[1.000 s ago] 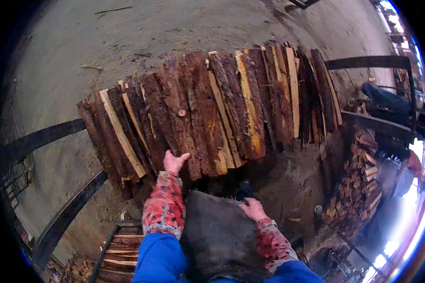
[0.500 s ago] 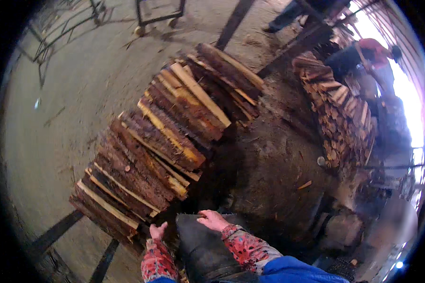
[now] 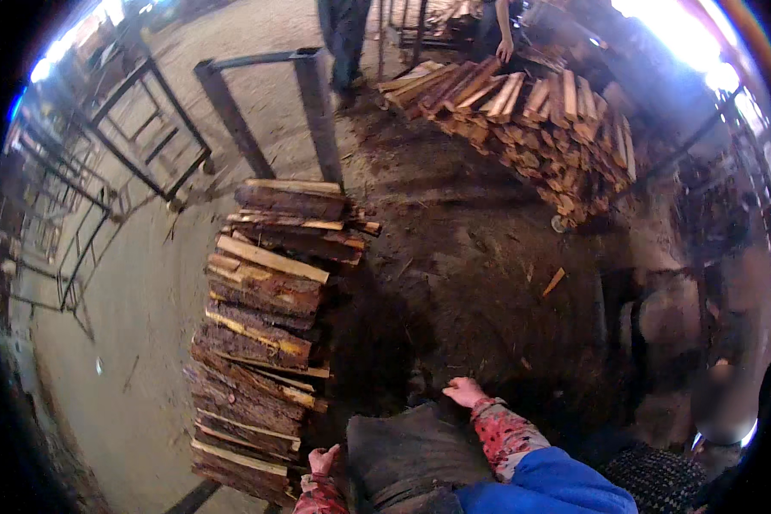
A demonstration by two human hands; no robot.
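Observation:
My left hand [image 3: 324, 460] is beside the near end of a long row of bark-covered wood slabs [image 3: 253, 403], with its thumb raised away from the fingers. It appears to hold nothing. My right hand [image 3: 465, 391] is in the air ahead of my dark apron [image 3: 411, 450], its fingers loosely bent and nothing visible in them. The slabs lie side by side across a metal rack, showing rough brown bark and pale cut edges. Both forearms wear red patterned sleeves, with blue cloth above the right one.
A stack of split wood [image 3: 540, 141] stands at the far right, a person's hand [image 3: 505, 50] touching its top. Another person's dark trousers [image 3: 344, 43] show beyond the rack's upright posts [image 3: 317, 111]. Metal frames [image 3: 150, 137] stand left. Dark speckled clothing [image 3: 660, 475] shows lower right.
My view has turned right, so the slab row now runs more straight ahead and the split-wood stack sits nearer the middle. My right hand has moved outward from the apron.

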